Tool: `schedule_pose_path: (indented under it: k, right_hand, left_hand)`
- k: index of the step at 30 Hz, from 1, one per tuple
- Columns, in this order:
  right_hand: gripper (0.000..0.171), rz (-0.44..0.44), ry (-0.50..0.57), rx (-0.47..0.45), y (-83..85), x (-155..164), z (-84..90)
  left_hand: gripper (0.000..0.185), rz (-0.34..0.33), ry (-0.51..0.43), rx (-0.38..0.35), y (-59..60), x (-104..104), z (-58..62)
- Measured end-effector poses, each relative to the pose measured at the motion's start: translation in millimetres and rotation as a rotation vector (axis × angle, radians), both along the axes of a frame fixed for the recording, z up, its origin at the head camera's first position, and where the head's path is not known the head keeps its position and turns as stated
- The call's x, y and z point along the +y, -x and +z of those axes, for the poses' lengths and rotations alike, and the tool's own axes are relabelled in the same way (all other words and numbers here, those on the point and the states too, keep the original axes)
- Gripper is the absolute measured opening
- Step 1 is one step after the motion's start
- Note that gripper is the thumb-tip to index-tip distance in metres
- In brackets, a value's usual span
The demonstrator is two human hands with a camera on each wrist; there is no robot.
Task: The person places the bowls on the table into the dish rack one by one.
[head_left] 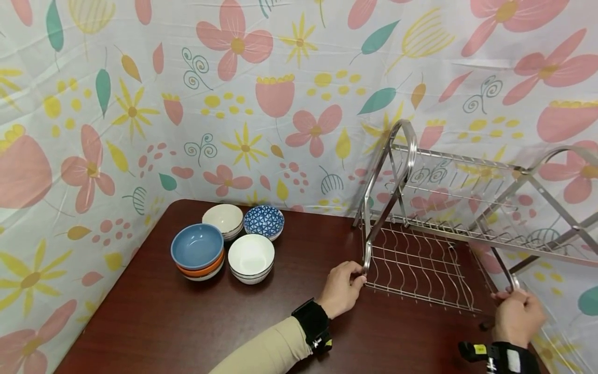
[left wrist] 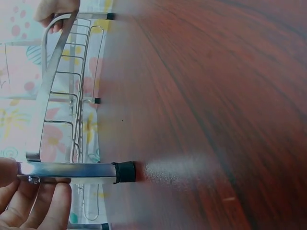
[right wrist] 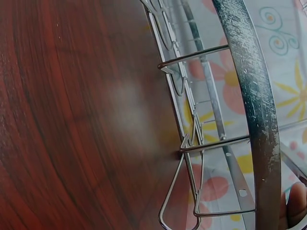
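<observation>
A two-tier metal dish rack (head_left: pixel 495 242) stands at the right of the table, with wire shelves between arched side frames. My left hand (head_left: pixel 343 288) grips the lower front of its left side frame. In the left wrist view, the thumb lies over the metal leg (left wrist: pixel 72 170) and the fingers (left wrist: pixel 53 206) curl beneath it, beside a black foot cap (left wrist: pixel 125 172). At the opposite side, my right hand (head_left: pixel 518 317) holds the low front of the right frame. Only its fingertips (right wrist: pixel 296 203) show in the right wrist view, behind a scratched metal band (right wrist: pixel 261 120).
Left of the rack, bowls stand in stacks on the dark wooden table (head_left: pixel 303 244): a blue bowl (head_left: pixel 198 246) over an orange one, white bowls (head_left: pixel 251 254), cream bowls (head_left: pixel 223 218) and a blue-patterned bowl (head_left: pixel 264 221). A flowered cloth (head_left: pixel 299 171) hangs close behind.
</observation>
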State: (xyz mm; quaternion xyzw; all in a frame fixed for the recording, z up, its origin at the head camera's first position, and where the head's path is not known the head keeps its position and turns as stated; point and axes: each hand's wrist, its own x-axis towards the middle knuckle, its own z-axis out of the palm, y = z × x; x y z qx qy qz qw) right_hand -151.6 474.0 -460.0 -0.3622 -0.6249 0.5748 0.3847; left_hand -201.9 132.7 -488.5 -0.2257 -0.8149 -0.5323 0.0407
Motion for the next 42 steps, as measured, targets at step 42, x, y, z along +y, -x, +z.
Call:
schedule_pose_path:
  k: [42]
  right_hand:
    - [0.031,0.086,0.051,0.078,1.8,-28.9,2.9]
  left_hand:
    - [0.007,0.021,-0.057,0.043,-5.7,-30.3,-1.1]
